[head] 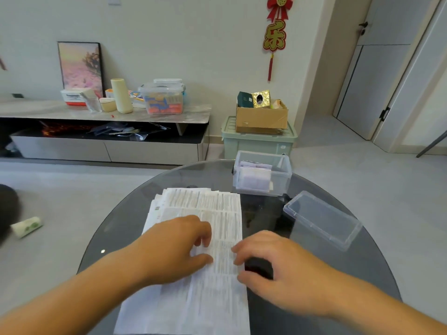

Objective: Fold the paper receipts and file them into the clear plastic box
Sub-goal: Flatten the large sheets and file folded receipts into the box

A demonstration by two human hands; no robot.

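A stack of long white paper receipts point(205, 213) lies spread on the round dark glass table point(362, 274). My left hand point(176, 247) rests on the stack's middle, fingers curled down onto the top sheet. My right hand point(273, 264) sits at the stack's right edge, its fingertips and thumb touching the edge of the top receipt. At the table's far side stands the clear plastic box point(262, 174), open, with folded papers standing inside. Its clear lid point(321, 220) lies upside down to the right.
Beyond the table are a low TV cabinet point(104, 117) with containers, and a green storage bin point(258, 141) bearing a cardboard box. A small white roll point(26, 227) lies on the floor at left. Grey floor surrounds the table.
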